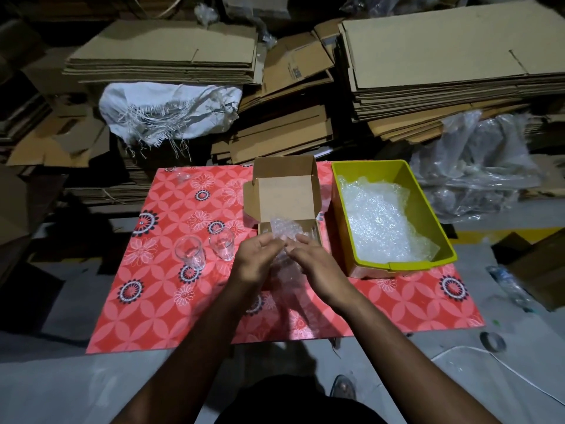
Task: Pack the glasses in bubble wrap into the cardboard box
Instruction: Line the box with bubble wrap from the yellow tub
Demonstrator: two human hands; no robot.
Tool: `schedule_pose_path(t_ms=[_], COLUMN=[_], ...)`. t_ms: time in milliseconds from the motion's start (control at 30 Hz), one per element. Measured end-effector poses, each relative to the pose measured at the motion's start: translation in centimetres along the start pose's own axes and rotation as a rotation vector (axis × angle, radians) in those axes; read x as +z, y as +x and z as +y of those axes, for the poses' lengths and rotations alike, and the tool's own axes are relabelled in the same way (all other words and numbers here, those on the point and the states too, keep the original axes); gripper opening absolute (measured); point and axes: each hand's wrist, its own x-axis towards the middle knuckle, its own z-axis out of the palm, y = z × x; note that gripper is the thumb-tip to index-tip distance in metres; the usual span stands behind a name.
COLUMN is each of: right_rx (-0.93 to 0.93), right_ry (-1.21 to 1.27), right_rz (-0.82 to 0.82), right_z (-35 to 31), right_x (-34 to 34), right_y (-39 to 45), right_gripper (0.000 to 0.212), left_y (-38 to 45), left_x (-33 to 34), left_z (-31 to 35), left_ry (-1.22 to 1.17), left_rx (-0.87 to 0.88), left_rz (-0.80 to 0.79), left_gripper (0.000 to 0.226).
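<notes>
Glasses [190, 251] wait beside the cardboard box [286, 194] | left hand [255, 261] and right hand [316, 261] both pinch bubble wrap [282, 232] over it (probably mid-wrap) | yellow bin [428, 206] keeps spare wrap close

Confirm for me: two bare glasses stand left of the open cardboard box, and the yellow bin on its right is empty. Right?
Not quite. The yellow bin is not empty: it holds bubble wrap, as the head view shows. The rest stands: two bare glasses stand left of the open cardboard box.
</notes>
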Motion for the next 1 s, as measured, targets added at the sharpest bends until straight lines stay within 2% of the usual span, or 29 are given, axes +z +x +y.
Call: schedule_pose_path(t_ms=[100, 167, 200, 267, 300, 333, 400, 433, 467, 500, 567, 700, 733, 767, 833, 900, 933, 1000], right_rx=[-0.075, -0.178, -0.213, -0.195, -0.178, -0.163, -0.144, -0.128, -0.125, -0.122, -0.074, 0.069, 0.099, 0.116, 0.129, 0.113, 0.099, 0.073], right_ry=[-0.021, -0.155, -0.210, -0.205, -0.163, -0.141, -0.093, -0.042, 0.006, 0.065, 0.184, 0.430, 0.473, 0.512, 0.528, 0.534, 0.547, 0.611], right_rz=[0.149, 0.219, 0.157, -0.081, -0.216, -0.323, -0.402, -0.380, -0.318, -0.262, -0.124, 0.171, 0.247, 0.312, 0.396, 0.411, 0.415, 0.400], right_z=[-0.1, 0.3, 0.5, 0.3, -0.1, -0.5, -1.1, -1.2, -1.1, -0.7, 0.2, 2.1, 2.4, 2.7, 3.2, 3.5, 3.3, 3.2], right_x=[-1.6, -3.7, -4.9, -6.6, -7.0, -7.2, -6.9, -6.8, -6.5, -6.3, -6.0, -4.6, -4.1, -3.6, -2.9, -2.6, -2.7, -3.1], right_y=[0.2, 1.1, 1.8, 3.1, 3.5, 3.9, 4.0, 3.9, 3.8, 3.8, 3.9, 4.7, 4.9, 4.9, 4.9, 4.9, 4.8, 4.8], right_gripper=[0.040, 0.043, 0.056, 0.074, 0.069, 0.053, 0.016, 0.005, 0.015, 0.021, 0.011, 0.004, 0.007, 0.010, 0.014, 0.014, 0.013, 0.013], left_y=[0.5, 0.7, 0.7, 0.8, 1.1, 1.5, 2.6, 3.3, 3.9, 4.3, 4.1, 1.8, 1.5, 1.0, 1.3, 2.2, 2.6, 3.3], left_x=[-1.1, -1.6, -1.8, -2.3, -2.7, -2.9, -3.4, -3.7, -4.3, -4.7, -5.0, -3.9, -3.2, -3.1, -3.4, -3.9, -4.1, -5.2], left_z=[0.3, 1.3, 2.1, 3.7, 4.3, 4.9, 5.6, 5.7, 5.5, 5.3, 4.5, 0.9, 0.3, -0.3, -1.8, -2.9, -3.1, -3.7], left_ry=[0.075, 0.129, 0.156, 0.241, 0.292, 0.326, 0.349, 0.333, 0.278, 0.161, -0.048, -0.041, 0.026, 0.137, 0.216, 0.153, 0.151, 0.211], left_rx=[-0.003, 0.026, 0.043, 0.020, 0.000, -0.031, -0.027, 0.009, 0.041, 0.030, -0.079, -0.316, -0.325, -0.262, -0.229, -0.260, -0.245, -0.204], left_rz=[0.003, -0.097, -0.157, -0.247, -0.295, -0.332, -0.334, -0.275, -0.192, -0.113, -0.015, -0.084, -0.125, -0.192, -0.253, -0.205, -0.169, -0.139], left_gripper=[0.014, 0.023, 0.025, 0.023, 0.022, 0.023, 0.029, 0.032, 0.033, 0.034, 0.046, 0.081, 0.090, 0.095, 0.082, 0.067, 0.063, 0.071])
